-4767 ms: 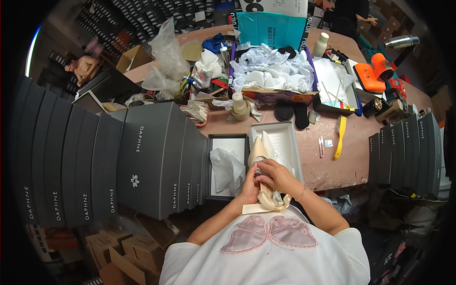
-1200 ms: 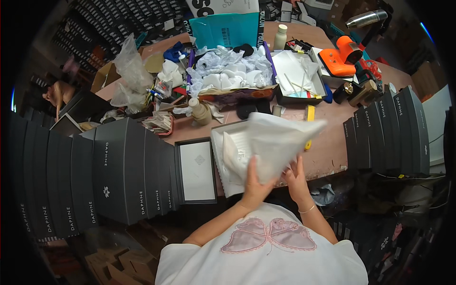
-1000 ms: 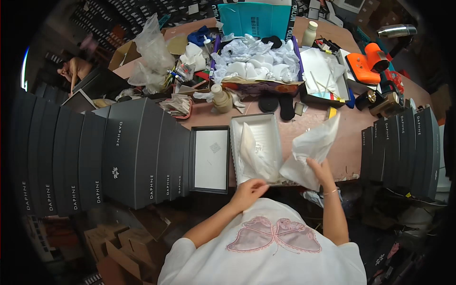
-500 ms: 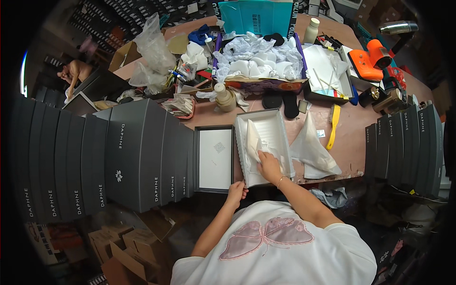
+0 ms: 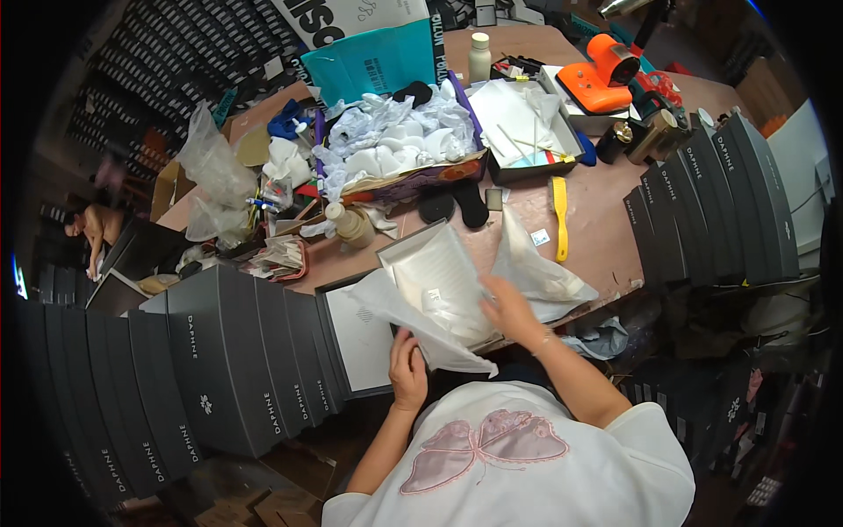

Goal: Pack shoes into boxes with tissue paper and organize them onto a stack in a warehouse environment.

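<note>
Left hand (image 5: 408, 373): fingers curled at the translucent white paper sheet (image 5: 406, 318) (grip cannot be told). Right hand (image 5: 515, 314): loosely open, nothing visibly held. Sheet: slanting over the open, white-lined rectangular box (image 5: 432, 256). Right of box: white paper-wrapped bundle (image 5: 534, 268), on brown tabletop (image 5: 610, 241).

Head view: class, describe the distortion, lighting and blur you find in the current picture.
In the head view, fisheye distortion blackens the corners and makes the dark grey boxes at left seem to lean; in the head view, the white wrapping sheet is bright, the cartons below are dim; also in the head view, the right hand looks slightly soft, perhaps motion blur.
</note>
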Available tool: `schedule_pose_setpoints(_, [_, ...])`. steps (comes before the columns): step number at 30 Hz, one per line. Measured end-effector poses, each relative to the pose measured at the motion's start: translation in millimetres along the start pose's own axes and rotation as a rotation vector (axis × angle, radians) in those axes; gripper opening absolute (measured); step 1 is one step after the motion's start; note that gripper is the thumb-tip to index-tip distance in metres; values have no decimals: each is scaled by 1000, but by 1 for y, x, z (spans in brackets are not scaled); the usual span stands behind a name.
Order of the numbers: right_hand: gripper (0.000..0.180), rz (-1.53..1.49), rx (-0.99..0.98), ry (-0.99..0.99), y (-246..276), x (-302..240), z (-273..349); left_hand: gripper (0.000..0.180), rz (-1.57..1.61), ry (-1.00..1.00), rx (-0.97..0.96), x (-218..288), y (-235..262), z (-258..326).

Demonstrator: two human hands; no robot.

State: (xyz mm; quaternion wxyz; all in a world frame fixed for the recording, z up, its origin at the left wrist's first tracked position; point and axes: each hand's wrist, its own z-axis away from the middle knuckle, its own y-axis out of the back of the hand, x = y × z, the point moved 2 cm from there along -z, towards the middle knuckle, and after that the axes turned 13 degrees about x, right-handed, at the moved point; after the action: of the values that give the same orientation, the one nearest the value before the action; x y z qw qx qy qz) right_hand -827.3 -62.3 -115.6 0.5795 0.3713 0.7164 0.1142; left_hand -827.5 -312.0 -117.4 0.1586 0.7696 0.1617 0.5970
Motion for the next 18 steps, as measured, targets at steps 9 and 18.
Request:
schedule_pose_setpoints(9, [49,504,8,-303,152,191,89,79,-1036,-383,-726,-38,-129,-68])
schedule_pose_setpoints(18, [13,95,13,-250,136,51,-5,30,65,-1,-355,13,-85,-61])
